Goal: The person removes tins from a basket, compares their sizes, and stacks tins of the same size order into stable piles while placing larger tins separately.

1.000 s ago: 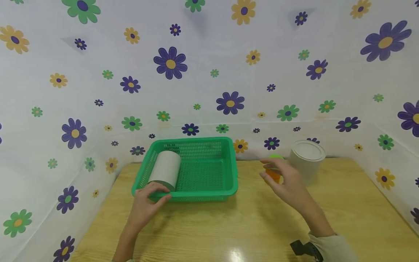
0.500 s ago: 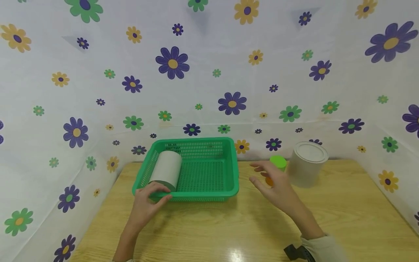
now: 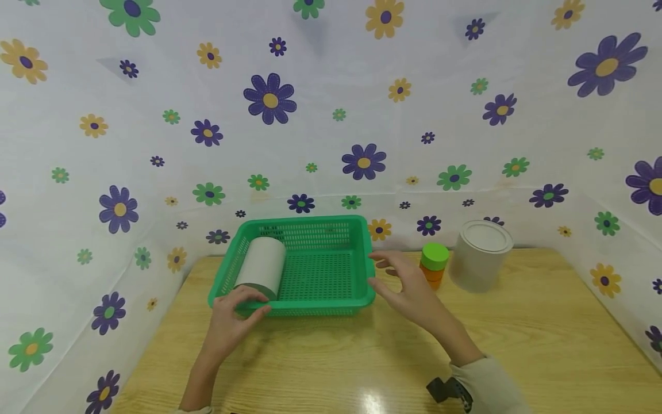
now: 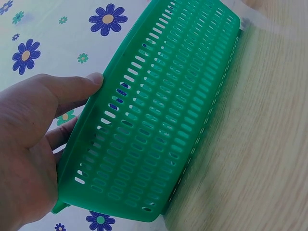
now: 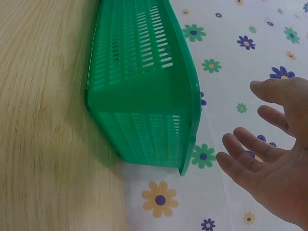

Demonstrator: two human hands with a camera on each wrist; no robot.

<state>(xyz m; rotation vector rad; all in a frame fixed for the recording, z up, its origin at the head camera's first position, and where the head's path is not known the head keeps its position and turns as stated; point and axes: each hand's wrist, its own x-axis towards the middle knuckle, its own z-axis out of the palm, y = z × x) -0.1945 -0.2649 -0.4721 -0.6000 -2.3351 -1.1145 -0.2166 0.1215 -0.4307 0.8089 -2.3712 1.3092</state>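
Note:
A green plastic basket [image 3: 317, 307] with slotted walls stands on the table. My left hand [image 3: 231, 324] grips its near rim at the left corner. In the left wrist view the thumb of the left hand [image 4: 36, 125] lies on the outside of the rim, with the fingers behind it. A white cylinder [image 3: 262, 264] lies on its side inside the basket, along the left wall. My right hand [image 3: 408, 290] hovers at the basket's right side, holding nothing. In the right wrist view, the fingers of the right hand [image 5: 269, 149] are spread and apart from the basket.
Right of the basket, behind my right hand, stands a small orange jar with a green lid [image 3: 435, 256]. A large pale can with a lid [image 3: 481, 256] stands beside it. Flower-printed white cloth [image 3: 331, 138] rises behind the wooden table [image 3: 320, 368].
My right hand has moved left, away from the green-lidded jar to the basket's right side, and uncovered the jar. My left hand has kept its grip on the rim.

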